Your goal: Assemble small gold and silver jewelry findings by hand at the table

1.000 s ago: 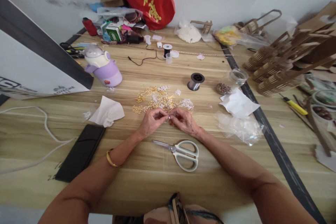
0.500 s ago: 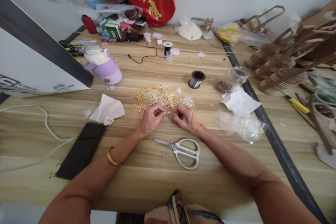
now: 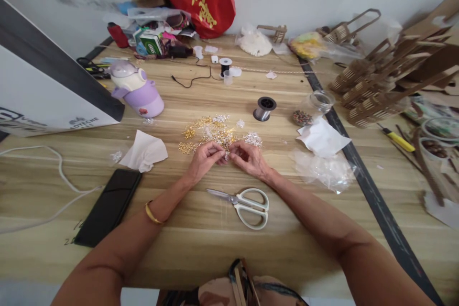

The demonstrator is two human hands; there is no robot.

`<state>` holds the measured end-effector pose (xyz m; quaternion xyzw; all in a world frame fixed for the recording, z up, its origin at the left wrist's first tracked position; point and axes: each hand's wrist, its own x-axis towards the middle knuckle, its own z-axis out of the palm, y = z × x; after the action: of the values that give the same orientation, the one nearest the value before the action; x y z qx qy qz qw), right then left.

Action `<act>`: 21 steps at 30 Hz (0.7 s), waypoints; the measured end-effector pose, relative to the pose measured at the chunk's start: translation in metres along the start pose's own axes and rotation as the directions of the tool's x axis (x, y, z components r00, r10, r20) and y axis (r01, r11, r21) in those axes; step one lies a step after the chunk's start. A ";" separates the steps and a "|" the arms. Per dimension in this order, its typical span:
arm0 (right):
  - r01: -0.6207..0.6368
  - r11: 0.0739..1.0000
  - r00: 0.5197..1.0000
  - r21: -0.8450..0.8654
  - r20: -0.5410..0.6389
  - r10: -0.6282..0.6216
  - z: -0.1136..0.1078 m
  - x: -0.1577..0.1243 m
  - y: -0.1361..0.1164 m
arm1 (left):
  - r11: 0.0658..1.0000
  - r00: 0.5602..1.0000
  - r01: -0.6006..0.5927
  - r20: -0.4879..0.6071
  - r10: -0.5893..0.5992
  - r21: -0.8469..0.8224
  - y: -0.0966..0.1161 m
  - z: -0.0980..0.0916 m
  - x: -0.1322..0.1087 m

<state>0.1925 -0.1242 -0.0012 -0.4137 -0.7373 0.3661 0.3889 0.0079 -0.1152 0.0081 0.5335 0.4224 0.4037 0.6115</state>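
Observation:
My left hand (image 3: 206, 160) is closed in a pinch at the near edge of a pile of gold and silver beads and findings (image 3: 218, 133). Facing it, my right hand (image 3: 251, 159) pinches too, its fingertips almost meeting the left ones. A tiny silvery piece (image 3: 226, 155) shows between the fingertips; its exact kind is too small to make out. Silver pins (image 3: 253, 139) lie heaped just beyond my right hand. On the table below both hands rest scissors (image 3: 244, 204) with pale handles, their blades pointing left. A spool of thin wire (image 3: 264, 108) stands behind the pile.
To the left are a crumpled white paper (image 3: 144, 151), a black phone (image 3: 109, 206) and a purple bottle (image 3: 138, 90). On the right lie a clear jar of beads (image 3: 312, 107), plastic bags (image 3: 324, 171) and a yellow cutter (image 3: 399, 139). Small woven baskets (image 3: 376, 81) stand behind.
My hands have come closer together, the right one shifting left with its fingers opened slightly. The whole view has slid a little, so the table things appear further left.

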 end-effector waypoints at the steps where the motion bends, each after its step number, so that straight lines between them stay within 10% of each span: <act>1: 0.006 1.000 1.000 0.005 0.009 -0.006 0.000 0.001 0.000 | 1.000 1.000 -0.005 0.011 0.005 0.010 0.000 0.000 0.000; 8: 0.108 0.994 0.994 -0.030 0.034 -0.107 -0.002 0.004 -0.003 | 0.999 0.999 -0.009 0.040 0.008 0.037 0.000 0.001 -0.001; 21: -0.141 0.964 0.988 0.227 0.097 0.121 -0.003 0.004 0.006 | 0.987 0.997 -0.033 0.075 0.022 0.156 -0.005 -0.001 0.002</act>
<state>0.1951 -0.1174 -0.0039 -0.3975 -0.6756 0.4919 0.3790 0.0076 -0.1135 0.0033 0.6003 0.4230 0.3577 0.5769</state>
